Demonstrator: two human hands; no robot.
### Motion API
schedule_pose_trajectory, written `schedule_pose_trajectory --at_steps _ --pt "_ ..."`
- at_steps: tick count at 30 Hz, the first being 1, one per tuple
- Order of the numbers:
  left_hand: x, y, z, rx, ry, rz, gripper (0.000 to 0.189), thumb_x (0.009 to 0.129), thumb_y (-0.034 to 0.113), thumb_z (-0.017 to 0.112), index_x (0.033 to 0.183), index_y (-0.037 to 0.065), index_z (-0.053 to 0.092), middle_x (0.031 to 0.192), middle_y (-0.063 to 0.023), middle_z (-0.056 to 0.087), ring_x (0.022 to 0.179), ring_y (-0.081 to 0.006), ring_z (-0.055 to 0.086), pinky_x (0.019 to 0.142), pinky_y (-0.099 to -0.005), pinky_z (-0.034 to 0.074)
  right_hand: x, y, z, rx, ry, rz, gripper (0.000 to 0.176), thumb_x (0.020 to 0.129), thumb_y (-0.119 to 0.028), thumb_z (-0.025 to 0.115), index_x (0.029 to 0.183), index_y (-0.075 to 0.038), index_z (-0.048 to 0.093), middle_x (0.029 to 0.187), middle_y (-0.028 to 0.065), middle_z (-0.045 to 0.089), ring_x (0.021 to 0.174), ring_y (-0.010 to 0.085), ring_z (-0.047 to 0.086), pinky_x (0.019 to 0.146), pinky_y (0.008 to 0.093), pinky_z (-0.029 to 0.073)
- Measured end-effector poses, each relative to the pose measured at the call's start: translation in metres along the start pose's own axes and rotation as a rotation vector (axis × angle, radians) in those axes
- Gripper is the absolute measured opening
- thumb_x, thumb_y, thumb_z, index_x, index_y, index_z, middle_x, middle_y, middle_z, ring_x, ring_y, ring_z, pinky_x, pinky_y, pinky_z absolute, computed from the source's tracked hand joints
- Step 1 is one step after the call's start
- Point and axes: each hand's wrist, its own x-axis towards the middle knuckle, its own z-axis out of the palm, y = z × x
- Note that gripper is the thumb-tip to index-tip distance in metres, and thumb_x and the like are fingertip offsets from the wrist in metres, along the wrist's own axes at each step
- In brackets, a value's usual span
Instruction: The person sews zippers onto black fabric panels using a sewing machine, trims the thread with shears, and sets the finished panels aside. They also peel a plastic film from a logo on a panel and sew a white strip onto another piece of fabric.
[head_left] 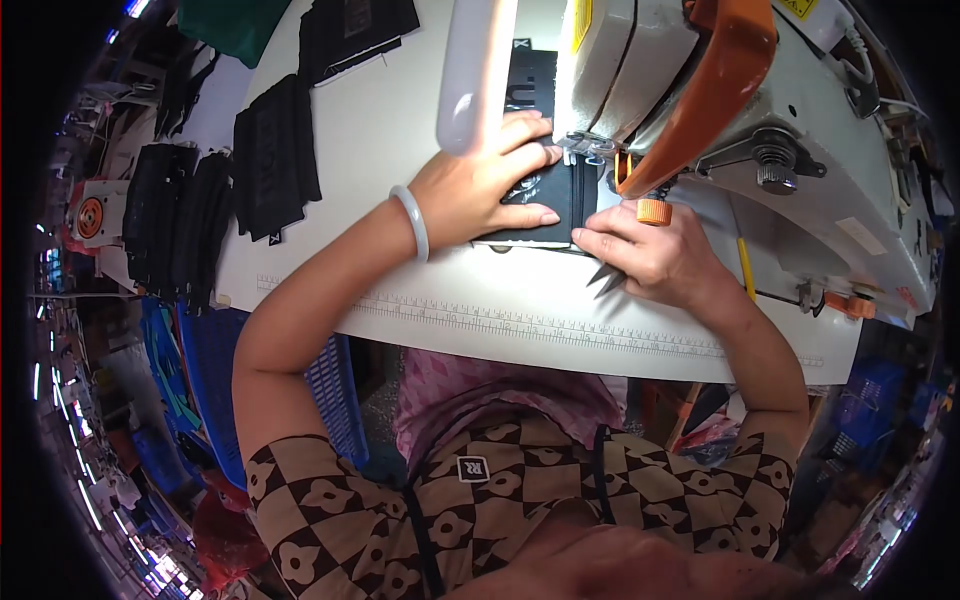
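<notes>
A black fabric piece (545,215) with pale printing and a dark strip along its right side lies on the white table under the sewing machine head (600,80). Fingers spread, my left hand (500,175) presses flat on the fabric, left of the needle area. My right hand (645,250) has its thumb and index finger at the fabric's lower right edge, by the strip. Small pointed scissors (605,278) stick out from under the right hand's curled fingers. The needle tip is hidden by the machine head.
More black fabric pieces (275,160) lie at the table's left, with stacked ones (175,220) beyond. A printed ruler (500,325) runs along the front edge. An orange machine lever (715,90) rises above the right hand. A blue basket (335,400) stands below the table.
</notes>
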Motion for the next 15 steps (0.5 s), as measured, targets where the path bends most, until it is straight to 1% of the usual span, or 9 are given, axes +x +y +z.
schedule_pose_trajectory --at_steps 2,5,6,9,10,12,14,15 --pt "0.008 -0.01 -0.002 0.006 -0.019 -0.011 0.053 0.084 0.042 0.078 0.116 0.001 0.067 0.135 -0.0172 0.058 0.132 -0.0369 0.051 0.108 -0.0453 0.045 0.001 0.002 0.002 -0.028 0.021 0.022 0.039 0.067 0.001 0.073 0.104 -0.011 0.075 0.096 0.0026 0.071 0.082 0.0241 0.07 0.069 0.0366 0.057" --pt "0.02 -0.026 -0.004 0.027 -0.017 0.02 0.052 0.086 0.044 0.076 0.118 0.004 0.068 0.137 -0.0175 0.057 0.134 -0.0364 0.049 0.11 -0.0447 0.044 0.003 0.005 0.003 -0.145 0.028 0.118 0.052 0.069 0.006 0.065 0.117 -0.015 0.073 0.105 0.005 0.072 0.093 0.0275 0.071 0.078 0.0386 0.058" --pt "0.024 -0.032 -0.004 0.03 -0.015 0.025 0.052 0.086 0.044 0.076 0.119 0.004 0.068 0.137 -0.0175 0.057 0.134 -0.0363 0.049 0.11 -0.0446 0.043 0.003 0.006 0.004 -0.146 0.027 0.118 0.052 0.069 0.006 0.065 0.117 -0.015 0.073 0.105 0.005 0.072 0.093 0.0275 0.071 0.078 0.0386 0.058" --pt "0.034 -0.048 -0.006 -0.041 -0.025 0.026 0.053 0.089 0.046 0.072 0.124 0.008 0.067 0.141 -0.0173 0.055 0.138 -0.0356 0.045 0.113 -0.0446 0.04 0.0 0.01 0.008 -0.216 -0.161 0.324 0.072 0.073 0.004 0.06 0.139 -0.024 0.061 0.117 0.0098 0.07 0.1 0.0316 0.069 0.089 0.0428 0.055" --pt "0.037 -0.054 -0.006 -0.054 -0.025 0.026 0.053 0.089 0.047 0.071 0.125 0.008 0.067 0.141 -0.0173 0.055 0.138 -0.0355 0.045 0.114 -0.0445 0.04 -0.001 0.011 0.01 -0.217 -0.161 0.322 0.072 0.073 0.004 0.06 0.139 -0.024 0.061 0.117 0.0098 0.07 0.1 0.0316 0.069 0.089 0.0428 0.055" --pt "0.044 -0.065 -0.005 -0.02 0.005 0.091 0.053 0.092 0.048 0.069 0.129 0.01 0.066 0.144 -0.0167 0.053 0.14 -0.035 0.042 0.116 -0.0451 0.037 -0.002 0.012 0.013 -0.236 -0.268 0.482 0.079 0.074 0.001 0.061 0.147 -0.028 0.051 0.12 0.0122 0.069 0.101 0.033 0.068 0.094 0.0448 0.053" --pt "0.046 -0.069 -0.004 -0.001 0.024 0.123 0.054 0.093 0.049 0.067 0.131 0.011 0.065 0.146 -0.0164 0.052 0.141 -0.0347 0.041 0.117 -0.0454 0.036 -0.001 0.013 0.013 -0.248 -0.321 0.559 0.083 0.074 -0.001 0.061 0.151 -0.03 0.046 0.122 0.0134 0.068 0.102 0.0337 0.068 0.096 0.0458 0.051" --pt "0.046 -0.069 -0.006 0.01 -0.023 0.082 0.054 0.093 0.048 0.067 0.132 0.011 0.064 0.147 -0.0161 0.052 0.141 -0.0348 0.041 0.117 -0.0458 0.035 0.0 0.013 0.013 -0.233 -0.333 0.575 0.085 0.075 -0.003 0.062 0.153 -0.032 0.043 0.122 0.0141 0.068 0.101 0.0342 0.067 0.097 0.0461 0.051"
